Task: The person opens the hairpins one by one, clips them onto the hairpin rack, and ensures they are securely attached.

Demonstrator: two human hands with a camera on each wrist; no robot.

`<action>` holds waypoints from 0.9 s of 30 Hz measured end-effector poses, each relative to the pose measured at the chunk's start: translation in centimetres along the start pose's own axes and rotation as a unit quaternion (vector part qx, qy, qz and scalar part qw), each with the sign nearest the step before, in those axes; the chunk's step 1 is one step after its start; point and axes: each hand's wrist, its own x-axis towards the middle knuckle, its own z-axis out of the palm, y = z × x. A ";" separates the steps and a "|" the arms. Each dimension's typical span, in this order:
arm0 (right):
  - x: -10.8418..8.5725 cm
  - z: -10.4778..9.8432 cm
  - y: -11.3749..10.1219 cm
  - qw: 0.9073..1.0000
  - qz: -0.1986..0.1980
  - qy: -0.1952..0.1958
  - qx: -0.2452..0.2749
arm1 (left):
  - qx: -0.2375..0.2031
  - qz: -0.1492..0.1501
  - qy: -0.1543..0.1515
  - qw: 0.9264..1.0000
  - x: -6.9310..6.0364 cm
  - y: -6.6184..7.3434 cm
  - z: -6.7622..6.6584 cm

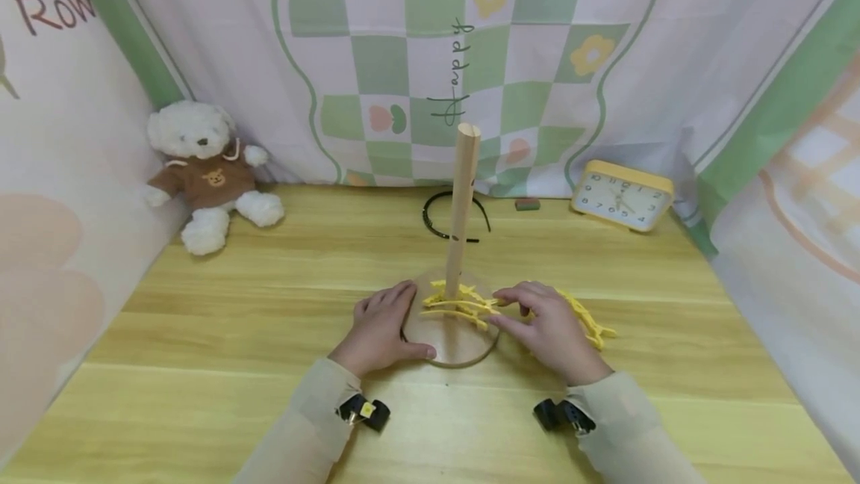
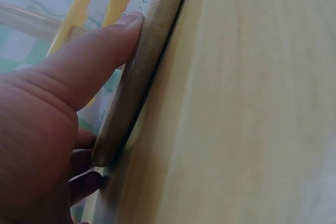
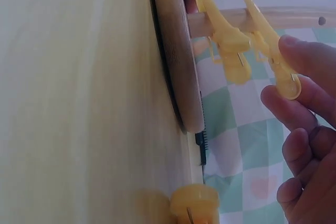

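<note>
- The yellow clip [image 3: 264,31] in the grip is glossy plastic, long and slim, with one tapering pointed end and a rounded end between the fingers; it lies near the foot of the post, crossing it in the right wrist view, though whether it closes around the post I cannot tell.
- The right hand [image 1: 551,323] pinches that rounded end between thumb and finger, its other fingers bent.
- Just beside the grip, toward the base, sits a second yellow clip [image 3: 228,38] of like shape, close against the post.
- Left of the grip, the pale wooden post [image 1: 463,193] stands upright, marked with dark spots, on a round wooden base [image 1: 457,349].
- Farther left, the left hand [image 1: 386,327] rests on the base's edge, thumb at the near side, fingers spread along the far side.
- Right of the grip, more yellow clips [image 1: 586,320] lie on the wood-grain table [image 1: 201,334].
- Well beyond the grip are a black band [image 1: 426,219], a small dark block [image 1: 527,205], a yellow-framed clock [image 1: 621,196] to the right and a white plush bear [image 1: 215,181] far left.
</note>
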 end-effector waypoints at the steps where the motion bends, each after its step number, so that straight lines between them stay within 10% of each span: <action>1: 0.0 0.1 0.0 1.000 -0.003 0.000 0.005 | -0.002 0.001 0.001 1.000 0.0 0.0 0.0; 27: 0.5 0.8 -0.3 0.999 0.010 -0.006 0.032 | -0.006 0.006 0.006 1.000 0.0 -0.1 0.0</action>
